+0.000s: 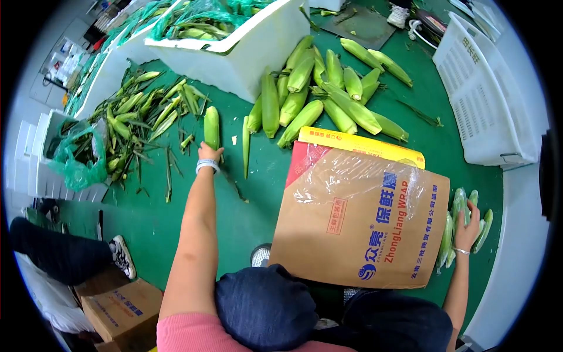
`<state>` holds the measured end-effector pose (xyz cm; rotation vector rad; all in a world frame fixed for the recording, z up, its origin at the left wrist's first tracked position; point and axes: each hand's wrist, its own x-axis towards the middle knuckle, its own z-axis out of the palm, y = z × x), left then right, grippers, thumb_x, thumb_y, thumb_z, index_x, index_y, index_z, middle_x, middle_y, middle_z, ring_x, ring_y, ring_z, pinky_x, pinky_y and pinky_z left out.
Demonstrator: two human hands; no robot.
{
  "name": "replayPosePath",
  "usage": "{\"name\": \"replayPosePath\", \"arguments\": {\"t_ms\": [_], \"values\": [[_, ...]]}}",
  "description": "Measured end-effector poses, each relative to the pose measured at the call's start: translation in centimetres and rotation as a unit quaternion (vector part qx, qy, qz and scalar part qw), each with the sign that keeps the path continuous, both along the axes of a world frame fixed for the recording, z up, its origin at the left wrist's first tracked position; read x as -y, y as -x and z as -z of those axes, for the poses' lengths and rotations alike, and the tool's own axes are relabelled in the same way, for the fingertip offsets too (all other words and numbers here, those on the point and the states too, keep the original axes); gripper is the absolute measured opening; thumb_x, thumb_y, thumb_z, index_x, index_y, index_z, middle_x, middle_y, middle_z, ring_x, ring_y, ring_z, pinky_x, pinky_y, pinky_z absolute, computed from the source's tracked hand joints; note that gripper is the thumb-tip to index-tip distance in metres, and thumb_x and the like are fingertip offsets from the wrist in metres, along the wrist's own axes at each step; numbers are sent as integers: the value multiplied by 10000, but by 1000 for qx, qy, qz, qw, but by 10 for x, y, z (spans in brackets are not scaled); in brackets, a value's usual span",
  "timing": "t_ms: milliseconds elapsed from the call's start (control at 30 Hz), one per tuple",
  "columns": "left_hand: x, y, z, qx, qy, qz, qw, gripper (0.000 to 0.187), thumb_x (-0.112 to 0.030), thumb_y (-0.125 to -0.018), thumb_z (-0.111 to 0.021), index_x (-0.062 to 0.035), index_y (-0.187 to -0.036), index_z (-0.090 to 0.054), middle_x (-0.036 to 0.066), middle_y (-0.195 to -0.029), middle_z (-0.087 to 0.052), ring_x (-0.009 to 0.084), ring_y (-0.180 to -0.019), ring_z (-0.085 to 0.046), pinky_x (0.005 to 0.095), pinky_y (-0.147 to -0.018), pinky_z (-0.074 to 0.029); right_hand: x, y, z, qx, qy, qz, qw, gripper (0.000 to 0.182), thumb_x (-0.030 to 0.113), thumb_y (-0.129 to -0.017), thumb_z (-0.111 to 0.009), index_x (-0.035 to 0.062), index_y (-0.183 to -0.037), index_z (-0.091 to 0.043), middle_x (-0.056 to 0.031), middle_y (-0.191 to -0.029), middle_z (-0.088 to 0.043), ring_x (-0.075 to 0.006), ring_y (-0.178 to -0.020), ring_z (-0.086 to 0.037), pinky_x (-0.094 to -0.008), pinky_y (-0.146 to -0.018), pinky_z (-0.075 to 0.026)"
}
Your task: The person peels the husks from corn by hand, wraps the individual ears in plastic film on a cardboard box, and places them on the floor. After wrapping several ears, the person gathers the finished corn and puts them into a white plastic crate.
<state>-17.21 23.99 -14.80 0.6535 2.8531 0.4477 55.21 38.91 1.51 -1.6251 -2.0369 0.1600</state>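
My left hand (210, 154) is closed round the lower end of a green ear of corn (212, 126), which points away from me. On the far right, my right hand (467, 232) grips a film-wrapped ear of corn (461, 205) among several wrapped ears beside the cardboard box. Its fingers are partly hidden by the ears. The brown cardboard box (316, 234), printed ZhongLiang WRAP, stands between my hands with clear film across its top. A yellow box (363, 146) lies along its far edge. Beyond is a pile of corn ears (340, 88) in their husks.
Stripped husks (141, 111) are heaped at the left, near a white bin (53, 152) with a green bag. White foam boxes (252, 53) stand behind. A white plastic crate (481, 94) is at the right. Another person's shoe (121, 257) shows at the left.
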Motion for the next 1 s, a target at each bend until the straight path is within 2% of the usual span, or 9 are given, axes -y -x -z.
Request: {"name": "replayPosePath", "arguments": {"t_ms": [133, 200, 333, 467, 533, 600, 733, 833, 1000], "values": [[-9, 9, -4, 57, 41, -19, 997, 704, -342, -637, -779, 8, -1120, -405, 239, -1053, -562, 364, -958, -563, 411, -778, -492, 19, 79, -35, 25, -5, -45, 999, 324, 128, -809, -569, 0, -1101, -514, -148, -975, -534, -280, -929, -516, -339, -832, -402], [-16, 32, 6, 352, -23, -47, 934, 573, -344, -702, -730, -8, -1075, -454, 185, -1014, -579, 287, -917, -586, 382, -731, -516, 23, 92, -41, 25, 26, -84, 996, 300, 133, -798, -577, 4, -1064, -522, -145, -897, -511, -270, -834, -519, -330, -751, -424], [-9, -4, -45, 682, -534, -130, 483, 384, -235, -836, -598, 4, -1113, -480, 132, -973, -580, 262, -929, -572, 369, -788, -507, 22, 93, -45, 44, 135, -35, 989, 266, 229, -798, -596, 7, -939, -555, -119, -713, -538, -285, -660, -543, -353, -622, -449], [-11, -126, -151, 668, -429, -31, 608, 326, -103, -803, -547, 14, -1098, -471, 144, -1043, -543, 269, -903, -546, 371, -853, -468, 20, 104, -47, 229, 264, -24, 937, 496, 485, -811, -530, 4, -752, -633, -157, -641, -601, -325, -648, -603, -397, -580, -470], [-16, -159, -179, 568, -389, 227, 689, 399, 2, -694, -533, 16, -1087, -460, 141, -998, -555, 252, -928, -550, 346, -840, -455, 26, 121, -50, 271, 289, -52, 917, 629, 591, -799, -461, 2, -678, -647, -212, -695, -616, -336, -669, -620, -413, -582, -483], [-36, -201, -214, 405, -318, 283, 809, 466, 84, -591, -514, 10, -1051, -489, 93, -939, -570, 202, -908, -548, 305, -784, -451, 31, 132, -44, 244, 269, -83, 928, 564, 537, -791, -530, -3, -678, -645, -213, -668, -612, -347, -646, -615, -411, -584, -490], [-87, -296, -218, 160, -285, 520, 789, 420, 39, -641, -568, -10, -1057, -532, 158, -975, -573, 284, -926, -560, 313, -811, -431, 33, 123, -12, 195, 211, -128, 949, 437, 424, -808, -580, -2, -735, -649, -186, -670, -626, -293, -645, -631, -393, -587, -500], [-116, -322, -189, -3, -217, 586, 781, 381, -23, -606, -587, -29, -985, -544, 179, -928, -547, 372, -879, -493, 426, -760, -419, 34, 77, -10, -257, 548, -145, 783, 205, 205, -821, -572, 5, -796, -605, -81, -790, -642, -168, -701, -622, -362, -666, -510], [-119, -331, -174, -38, -109, 596, 795, 454, -47, -574, -624, -29, -1019, -532, 186, -942, -531, 380, -874, -485, 434, -763, -419, 27, 11, -39, -683, 419, -186, 568, 121, 110, -821, -546, 28, -739, -579, -114, -940, -600, -190, -972, -551, -346, -924, -406]]}}
